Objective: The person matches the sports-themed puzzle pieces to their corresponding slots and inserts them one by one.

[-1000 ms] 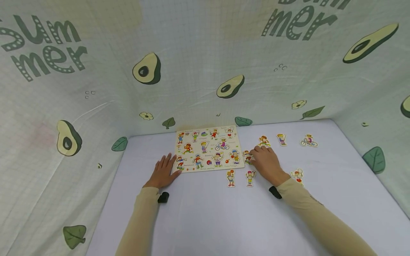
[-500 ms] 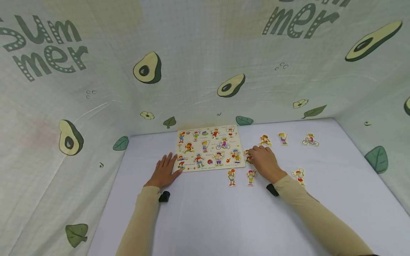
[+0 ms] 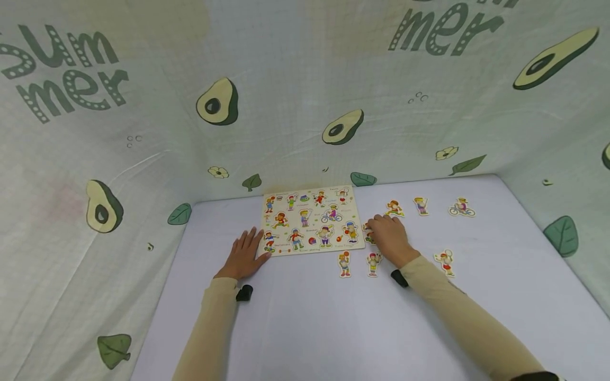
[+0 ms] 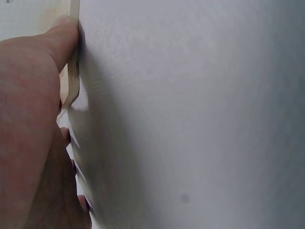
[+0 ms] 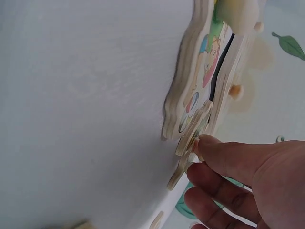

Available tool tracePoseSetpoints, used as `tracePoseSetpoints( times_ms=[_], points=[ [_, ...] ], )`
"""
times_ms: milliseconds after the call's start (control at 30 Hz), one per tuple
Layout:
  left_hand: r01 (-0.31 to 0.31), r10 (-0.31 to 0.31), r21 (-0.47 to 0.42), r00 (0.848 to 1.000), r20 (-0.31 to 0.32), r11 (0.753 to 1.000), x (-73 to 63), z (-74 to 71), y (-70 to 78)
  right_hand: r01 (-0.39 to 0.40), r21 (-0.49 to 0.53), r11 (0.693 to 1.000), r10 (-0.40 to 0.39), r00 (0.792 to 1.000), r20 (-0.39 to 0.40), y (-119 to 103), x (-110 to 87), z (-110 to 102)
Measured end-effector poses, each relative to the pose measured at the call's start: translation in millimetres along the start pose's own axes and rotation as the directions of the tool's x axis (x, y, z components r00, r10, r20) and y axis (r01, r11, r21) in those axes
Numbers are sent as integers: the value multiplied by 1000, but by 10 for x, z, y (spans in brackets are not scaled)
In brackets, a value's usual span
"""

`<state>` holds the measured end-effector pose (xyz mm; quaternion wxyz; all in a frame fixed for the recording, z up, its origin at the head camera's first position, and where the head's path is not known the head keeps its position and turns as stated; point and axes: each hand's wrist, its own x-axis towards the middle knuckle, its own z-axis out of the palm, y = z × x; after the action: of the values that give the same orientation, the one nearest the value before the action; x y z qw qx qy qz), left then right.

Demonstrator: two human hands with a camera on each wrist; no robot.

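Observation:
A wooden peg puzzle board point(image 3: 315, 225) printed with children playing sports lies toward the back of the table. My left hand point(image 3: 243, 256) rests on the table at its left edge, fingers spread; the thumb point(image 4: 66, 40) presses on the board's corner in the left wrist view. Just off the board's right edge, my right hand point(image 3: 392, 241) pinches a puzzle piece point(image 3: 369, 233) of a figure in red, partly covered by the fingers. In the right wrist view, thumb and fingers meet at that piece point(image 5: 190, 131), low over the table, beside a larger-looking piece with a knob point(image 5: 238, 14).
In front of the board lie a basketball player piece point(image 3: 344, 264) and a piece with a pink-capped figure point(image 3: 373, 264). A tennis player piece point(image 3: 445, 262) lies right of my right arm. Behind are runner point(image 3: 394, 208), batter point(image 3: 421, 206) and cyclist point(image 3: 462, 207) pieces. A printed cloth point(image 3: 286, 95) hangs behind.
My right hand and forearm have shifted slightly left, fingers staying at the same piece. More of the runner and tennis pieces shows. The left hand and board have stayed put.

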<state>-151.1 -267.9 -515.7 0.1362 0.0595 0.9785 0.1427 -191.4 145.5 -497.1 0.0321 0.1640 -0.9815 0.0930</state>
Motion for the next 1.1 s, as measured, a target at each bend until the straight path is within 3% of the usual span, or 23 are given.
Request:
tracePoseSetpoints(
  times_ms=[367,767,1100],
  points=[
    [5,-5,-6,1000,-4,1000,-22,-11,20,-9,-17,1000,9,1000,9,-17,29,9],
    [-25,25,-13,999,-29,1000,13,54,-55,-8,15,1000,9,998,-62,6,-19,-123],
    [0,0,-2,1000,-10,1000,-6,17,-7,59,48,997,-53,992,-117,-228,-13,-273]
  ],
)
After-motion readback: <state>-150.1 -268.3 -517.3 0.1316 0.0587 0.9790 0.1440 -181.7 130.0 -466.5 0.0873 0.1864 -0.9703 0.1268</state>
